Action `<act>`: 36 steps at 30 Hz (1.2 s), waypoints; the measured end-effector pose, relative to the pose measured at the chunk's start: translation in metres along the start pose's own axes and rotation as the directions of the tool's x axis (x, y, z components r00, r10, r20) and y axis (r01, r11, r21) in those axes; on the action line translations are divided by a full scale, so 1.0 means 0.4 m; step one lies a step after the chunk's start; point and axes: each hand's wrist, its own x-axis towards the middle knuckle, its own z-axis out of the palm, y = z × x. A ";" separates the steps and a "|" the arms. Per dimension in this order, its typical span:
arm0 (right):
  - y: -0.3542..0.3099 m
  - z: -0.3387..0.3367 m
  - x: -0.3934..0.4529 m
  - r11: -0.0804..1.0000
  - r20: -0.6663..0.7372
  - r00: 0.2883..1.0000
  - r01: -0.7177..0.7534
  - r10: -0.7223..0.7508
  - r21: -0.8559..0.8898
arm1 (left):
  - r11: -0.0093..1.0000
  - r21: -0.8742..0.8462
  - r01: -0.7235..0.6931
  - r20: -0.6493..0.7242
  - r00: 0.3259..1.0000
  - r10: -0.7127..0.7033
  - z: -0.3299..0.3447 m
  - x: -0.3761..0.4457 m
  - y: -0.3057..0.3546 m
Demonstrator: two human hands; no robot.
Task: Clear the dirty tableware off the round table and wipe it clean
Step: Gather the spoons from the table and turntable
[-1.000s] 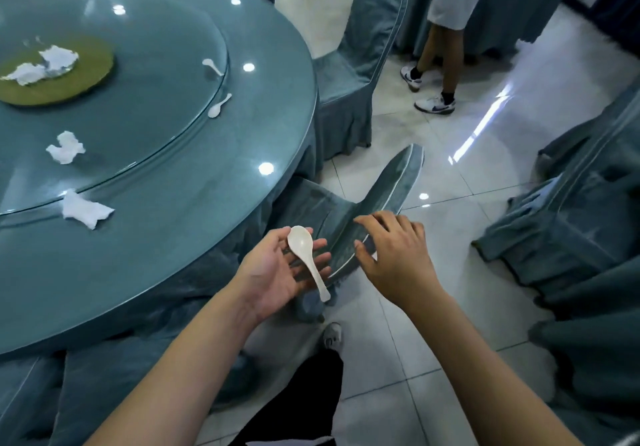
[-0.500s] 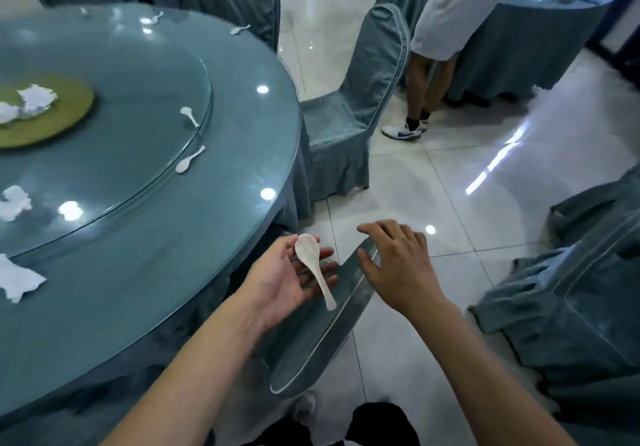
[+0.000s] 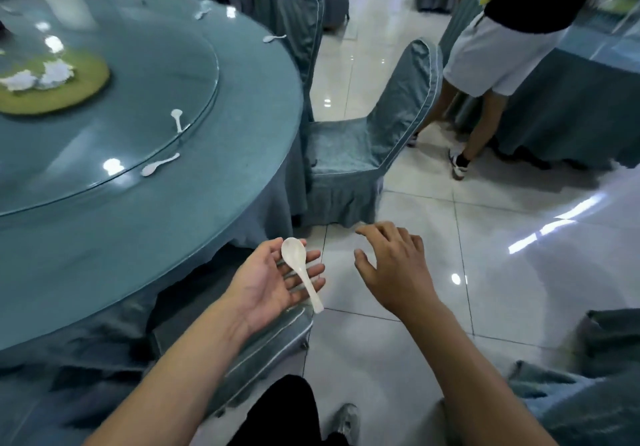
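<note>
The left hand (image 3: 273,281) is lying palm up just off the near right edge of the round tabletop (image 3: 214,203), its fingers (image 3: 304,274) spread flat and not curled. A white soup spoon (image 3: 300,271) is resting across those fingers, bowl toward the tabletop and handle sticking out past the fingertips over the floor (image 3: 502,272). The right hand (image 3: 394,272) is hovering palm down beside it, apart from the spoon, its fingers loosely spread and gripping nothing.

On the tabletop a glass turntable (image 3: 145,75) is taking up the middle. One white spoon (image 3: 177,119) is lying near the turntable's right rim, and another (image 3: 160,165) is lying just outside that rim on the cloth. A third spoon (image 3: 273,38) is sitting at the far right edge of the tabletop. A green round mat (image 3: 86,89) at the turntable's centre is carrying crumpled white napkins (image 3: 41,75).

A covered chair (image 3: 363,134) is standing just right of the tabletop, and a second chair's back (image 3: 263,345) is showing under the left wrist. Another person (image 3: 495,58) in pale shorts is standing at the next table (image 3: 571,99). No writing or brand is readable anywhere.
</note>
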 end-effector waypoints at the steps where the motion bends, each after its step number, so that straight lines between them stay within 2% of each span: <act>1: 0.026 0.000 0.028 1.000 0.009 1.000 0.021 -0.021 0.005 | 1.000 -0.020 -0.007 -0.013 1.000 0.007 0.021 0.015 -0.001; 8: 0.098 0.019 0.279 0.977 0.079 0.974 0.212 -0.214 0.022 | 0.978 -0.171 -0.119 -0.111 0.989 0.100 0.088 0.162 0.054; 16: 0.068 0.033 0.615 0.906 0.173 0.890 0.423 -0.421 0.030 | 0.914 -0.329 -0.235 -0.228 0.960 0.165 0.128 0.315 0.194; 20: 0.040 0.040 0.736 0.880 0.243 0.847 0.469 -0.473 0.075 | 0.880 -0.368 -0.299 -0.294 0.936 0.195 0.143 0.350 0.264; 30: -0.043 0.111 1.018 0.723 0.298 0.665 0.669 -0.685 0.172 | 0.755 -0.447 -0.481 -0.482 0.840 0.249 0.165 0.460 0.404; 36: -0.093 0.196 1.172 0.606 0.304 0.537 0.765 -0.787 0.217 | 0.659 -0.487 -0.574 -0.609 0.764 0.215 0.174 0.542 0.462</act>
